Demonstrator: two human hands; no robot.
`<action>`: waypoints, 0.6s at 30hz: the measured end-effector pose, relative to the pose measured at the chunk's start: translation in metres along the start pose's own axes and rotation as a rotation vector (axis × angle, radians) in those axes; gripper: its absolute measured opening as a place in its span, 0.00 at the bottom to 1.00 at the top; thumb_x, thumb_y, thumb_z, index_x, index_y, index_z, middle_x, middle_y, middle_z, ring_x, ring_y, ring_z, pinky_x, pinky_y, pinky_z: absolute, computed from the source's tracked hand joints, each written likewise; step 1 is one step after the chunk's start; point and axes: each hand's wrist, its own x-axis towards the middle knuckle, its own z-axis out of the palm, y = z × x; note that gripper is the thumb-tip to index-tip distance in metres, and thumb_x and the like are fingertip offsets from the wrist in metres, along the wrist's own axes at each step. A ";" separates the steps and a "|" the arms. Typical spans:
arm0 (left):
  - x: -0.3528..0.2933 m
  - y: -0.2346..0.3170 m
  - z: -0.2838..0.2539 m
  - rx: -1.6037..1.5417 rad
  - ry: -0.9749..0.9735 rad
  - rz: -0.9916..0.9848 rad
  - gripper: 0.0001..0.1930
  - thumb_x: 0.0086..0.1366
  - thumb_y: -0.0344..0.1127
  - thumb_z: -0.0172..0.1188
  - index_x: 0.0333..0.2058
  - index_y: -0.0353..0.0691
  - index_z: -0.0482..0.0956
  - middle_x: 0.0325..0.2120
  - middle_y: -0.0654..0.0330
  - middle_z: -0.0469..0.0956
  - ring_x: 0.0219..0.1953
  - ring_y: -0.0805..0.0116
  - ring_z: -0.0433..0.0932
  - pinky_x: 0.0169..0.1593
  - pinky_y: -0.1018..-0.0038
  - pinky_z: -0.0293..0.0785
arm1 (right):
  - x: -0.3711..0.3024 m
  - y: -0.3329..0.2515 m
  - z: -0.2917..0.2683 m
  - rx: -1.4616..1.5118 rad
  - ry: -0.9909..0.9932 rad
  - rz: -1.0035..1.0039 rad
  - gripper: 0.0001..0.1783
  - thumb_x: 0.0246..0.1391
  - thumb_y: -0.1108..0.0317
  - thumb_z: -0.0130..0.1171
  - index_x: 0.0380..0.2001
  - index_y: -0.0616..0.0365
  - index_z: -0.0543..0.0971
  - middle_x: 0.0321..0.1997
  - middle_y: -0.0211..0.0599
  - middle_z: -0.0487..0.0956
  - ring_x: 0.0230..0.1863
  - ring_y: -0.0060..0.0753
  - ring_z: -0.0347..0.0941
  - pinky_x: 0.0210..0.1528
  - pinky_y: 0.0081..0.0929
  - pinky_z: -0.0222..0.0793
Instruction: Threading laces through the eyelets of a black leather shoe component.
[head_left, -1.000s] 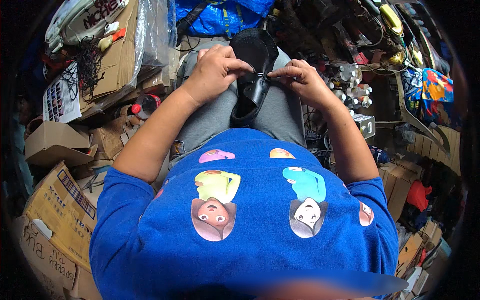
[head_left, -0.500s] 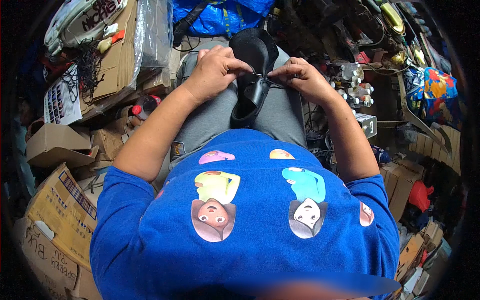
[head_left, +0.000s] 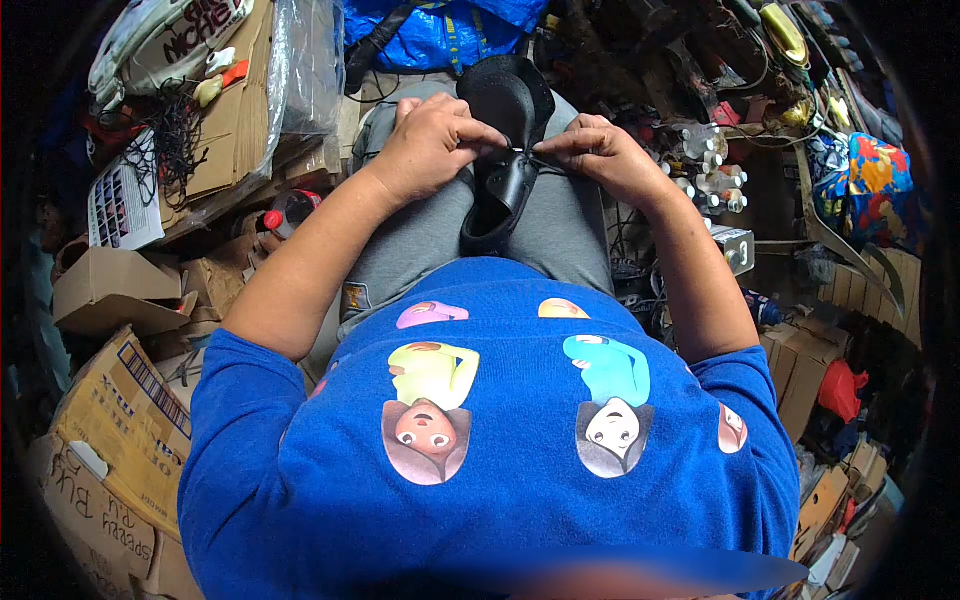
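Note:
A black shoe (head_left: 503, 185) lies lengthwise across my lap, between my thighs, its wide open part at the far end. Both hands work over its middle, one from each side. My left hand (head_left: 430, 140) is closed, thumb and forefinger pinched at the shoe's left edge. From the right, my right hand (head_left: 598, 152) pinches in the same way, its fingertips a short gap from the left ones. A thin cord (head_left: 517, 150) with a pale glint runs between the two pinches across the shoe. Its ends are hidden by my fingers.
Flattened cardboard (head_left: 228, 130) and plastic sheeting are stacked at far left, near a red-capped bottle (head_left: 292, 213). Small clear bottles (head_left: 712, 170) stand to the right, beside a metal tin (head_left: 735, 248). A blue bag (head_left: 445, 35) lies beyond my knees. Cardboard boxes (head_left: 120, 290) crowd the left.
Both hands keep their pinches over the shoe, nearly still. The shoe's far end has shifted very slightly to the left.

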 end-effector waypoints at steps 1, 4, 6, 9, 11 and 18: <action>0.001 0.001 0.000 0.000 0.000 0.000 0.11 0.51 0.32 0.64 0.34 0.57 0.84 0.21 0.70 0.69 0.35 0.71 0.70 0.45 0.69 0.55 | 0.000 0.000 0.000 0.014 -0.005 0.019 0.16 0.46 0.72 0.60 0.39 0.45 0.83 0.28 0.32 0.73 0.36 0.32 0.68 0.44 0.27 0.65; 0.005 0.002 0.001 0.004 -0.035 -0.021 0.10 0.51 0.34 0.63 0.34 0.58 0.84 0.22 0.70 0.70 0.35 0.71 0.70 0.45 0.69 0.55 | 0.001 0.003 0.001 0.018 -0.010 0.027 0.15 0.46 0.71 0.61 0.40 0.44 0.83 0.29 0.32 0.73 0.37 0.31 0.68 0.44 0.27 0.64; 0.010 0.001 0.001 -0.005 -0.057 -0.006 0.09 0.52 0.35 0.63 0.34 0.58 0.84 0.22 0.70 0.70 0.35 0.71 0.70 0.45 0.68 0.55 | 0.002 -0.002 0.000 0.033 -0.034 0.035 0.17 0.45 0.74 0.59 0.41 0.46 0.83 0.29 0.29 0.72 0.38 0.28 0.66 0.46 0.25 0.63; 0.020 -0.002 0.002 -0.003 -0.109 0.053 0.10 0.53 0.34 0.63 0.34 0.57 0.84 0.22 0.69 0.70 0.36 0.69 0.70 0.45 0.66 0.56 | 0.004 -0.004 0.000 0.012 -0.048 0.027 0.17 0.45 0.74 0.59 0.41 0.45 0.83 0.29 0.29 0.72 0.39 0.29 0.66 0.46 0.25 0.63; 0.016 0.003 0.000 0.010 -0.086 0.060 0.10 0.53 0.34 0.63 0.35 0.57 0.84 0.23 0.68 0.71 0.36 0.68 0.70 0.46 0.66 0.57 | 0.003 -0.004 0.000 -0.025 -0.037 0.009 0.16 0.47 0.71 0.61 0.41 0.43 0.83 0.29 0.31 0.73 0.39 0.32 0.68 0.46 0.27 0.64; -0.002 0.013 -0.006 -0.003 -0.042 -0.098 0.12 0.52 0.34 0.63 0.37 0.52 0.83 0.26 0.65 0.76 0.39 0.65 0.71 0.45 0.68 0.63 | -0.011 -0.011 0.013 -0.006 0.115 0.100 0.17 0.46 0.70 0.63 0.42 0.44 0.82 0.30 0.32 0.76 0.38 0.30 0.68 0.44 0.27 0.65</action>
